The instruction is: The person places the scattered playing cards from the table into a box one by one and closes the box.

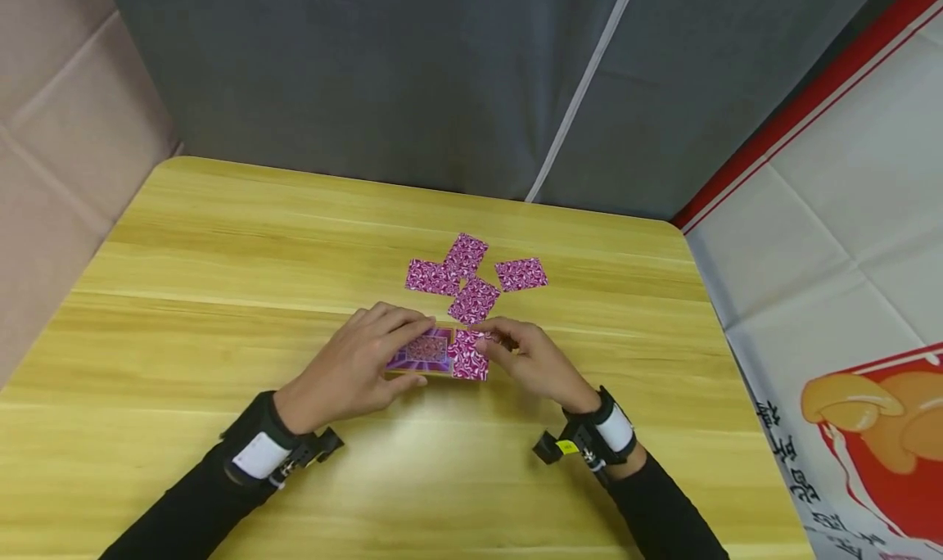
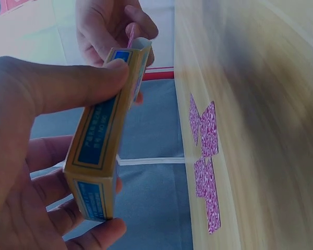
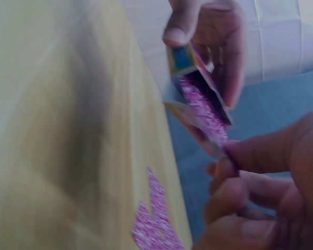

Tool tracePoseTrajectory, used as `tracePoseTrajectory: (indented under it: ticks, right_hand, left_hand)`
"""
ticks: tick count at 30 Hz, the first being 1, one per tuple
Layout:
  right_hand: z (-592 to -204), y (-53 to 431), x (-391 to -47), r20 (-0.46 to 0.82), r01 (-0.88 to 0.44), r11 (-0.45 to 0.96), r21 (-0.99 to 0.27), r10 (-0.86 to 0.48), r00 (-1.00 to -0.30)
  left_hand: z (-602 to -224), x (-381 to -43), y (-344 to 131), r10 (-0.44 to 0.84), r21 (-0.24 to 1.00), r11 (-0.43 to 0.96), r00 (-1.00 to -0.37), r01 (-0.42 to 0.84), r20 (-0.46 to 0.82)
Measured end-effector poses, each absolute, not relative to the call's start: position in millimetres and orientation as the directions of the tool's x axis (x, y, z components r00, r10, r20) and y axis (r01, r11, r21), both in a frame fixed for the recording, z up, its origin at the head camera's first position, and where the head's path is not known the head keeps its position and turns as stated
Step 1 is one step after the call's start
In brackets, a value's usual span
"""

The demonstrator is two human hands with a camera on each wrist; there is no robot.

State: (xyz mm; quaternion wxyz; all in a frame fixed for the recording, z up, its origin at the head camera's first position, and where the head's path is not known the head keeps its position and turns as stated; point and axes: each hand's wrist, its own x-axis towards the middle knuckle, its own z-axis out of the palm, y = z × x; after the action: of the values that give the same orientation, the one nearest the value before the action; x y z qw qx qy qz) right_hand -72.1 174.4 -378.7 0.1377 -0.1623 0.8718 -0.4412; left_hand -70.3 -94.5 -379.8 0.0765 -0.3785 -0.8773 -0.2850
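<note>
My left hand (image 1: pixel 357 359) grips a purple and gold card box (image 1: pixel 423 350), its thumb along one narrow side in the left wrist view, where blue panels (image 2: pixel 96 130) mark that side. At the box's open right end, a pink-and-white patterned card (image 1: pixel 469 357) sticks partly out. My right hand (image 1: pixel 534 362) pinches the outer edge of this card between thumb and fingers. In the right wrist view the card (image 3: pixel 202 110) slants out of the dark opening, beside a raised flap; its inner end is hidden in the box.
Several cards with the same pattern (image 1: pixel 475 300) lie on the wooden table (image 1: pixel 221 257) just beyond the box, some overlapping; one card (image 1: pixel 522 273) lies apart to the right. A grey curtain (image 1: pixel 368 77) hangs behind the table's far edge. Both wrists wear strapped cameras.
</note>
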Motion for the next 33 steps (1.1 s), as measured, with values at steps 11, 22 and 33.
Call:
tracePoseTrajectory:
  ticks: [11,22,33]
  right_hand:
    - [-392.2,166.8,-65.3,-0.010,-0.091,0.366,-0.926,-0.263,-0.965]
    - [-353.5,143.9,-55.4,0.050,-0.155,0.390,-0.908,-0.266,-0.963]
    - [-393.7,161.6,-63.6,0.578,-0.723,0.412,-0.554,-0.435,-0.691]
  left_hand:
    - [-380.4,-70.1,-92.2,0.620,0.461,0.542,-0.704,0.703,0.346]
    - [-380.1,-70.5,-87.7,0.627,0.454,0.541,-0.699,0.708,0.343]
    - [-379.6,-70.0,-90.1,0.615,0.463,0.537,-0.703,0.705,0.356]
